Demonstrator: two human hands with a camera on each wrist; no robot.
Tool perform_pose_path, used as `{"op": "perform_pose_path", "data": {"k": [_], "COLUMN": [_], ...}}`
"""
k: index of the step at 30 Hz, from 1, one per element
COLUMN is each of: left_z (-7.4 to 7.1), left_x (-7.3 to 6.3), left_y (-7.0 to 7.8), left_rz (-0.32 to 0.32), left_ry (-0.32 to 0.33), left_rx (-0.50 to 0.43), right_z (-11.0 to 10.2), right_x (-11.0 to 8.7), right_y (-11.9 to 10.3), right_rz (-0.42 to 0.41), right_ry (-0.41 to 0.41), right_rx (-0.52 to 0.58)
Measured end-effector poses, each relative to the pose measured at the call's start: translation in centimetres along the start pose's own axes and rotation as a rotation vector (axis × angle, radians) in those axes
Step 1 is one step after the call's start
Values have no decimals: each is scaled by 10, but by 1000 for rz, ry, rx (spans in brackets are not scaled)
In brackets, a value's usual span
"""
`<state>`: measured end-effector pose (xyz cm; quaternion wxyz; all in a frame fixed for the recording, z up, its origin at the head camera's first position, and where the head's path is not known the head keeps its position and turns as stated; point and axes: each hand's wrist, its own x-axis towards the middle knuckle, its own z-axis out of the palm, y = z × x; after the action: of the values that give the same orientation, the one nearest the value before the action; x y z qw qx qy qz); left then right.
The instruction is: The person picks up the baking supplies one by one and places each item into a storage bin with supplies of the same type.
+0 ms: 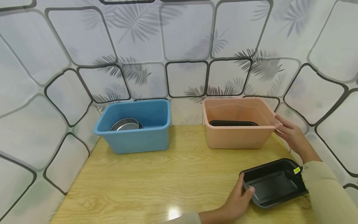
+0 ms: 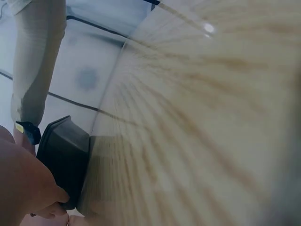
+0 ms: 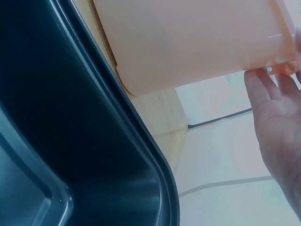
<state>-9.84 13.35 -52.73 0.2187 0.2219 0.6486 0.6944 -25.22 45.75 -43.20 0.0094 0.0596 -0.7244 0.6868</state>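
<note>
My left hand pinches the near left corner of a black rectangular baking pan, thumb over the rim and fingers along the outside. The pan is at the front right of the table, and its dark inside fills much of the right wrist view. Farther back, my right hand grips the right end of a pink plastic bin at its rim. From below, the right wrist view has those fingers up against the rim's underside. Part of another black pan shows inside this bin.
A blue plastic bin stands at the back left with round metal pans in it. The wooden table meets patterned cloth walls at the back and sides. A small black device with a yellow tag is on the right wrist.
</note>
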Motion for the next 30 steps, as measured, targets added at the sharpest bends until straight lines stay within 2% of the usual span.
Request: {"op": "perform_pose_path", "data": {"k": [5,9,17,24,30], "left_z": [7,10,9,8,4], "left_x": [1,-1,0,7,16], "left_y": [2,6,7,14,22], "left_rz": [-74,-144,-109,-142,-123], "left_ry": [46,66,56,111,157], "left_rx": [40,89,126,152,152], "right_z": [0,-1,-3,-2,-3], "right_x": [2,4,6,3,2], "right_y": [-2,-2,-3,-6,-7], "right_rz": [20,12,12,40,49], "right_ry": [16,5,0,-6,1], "right_rx": [-33,10,33,-23,-15]}}
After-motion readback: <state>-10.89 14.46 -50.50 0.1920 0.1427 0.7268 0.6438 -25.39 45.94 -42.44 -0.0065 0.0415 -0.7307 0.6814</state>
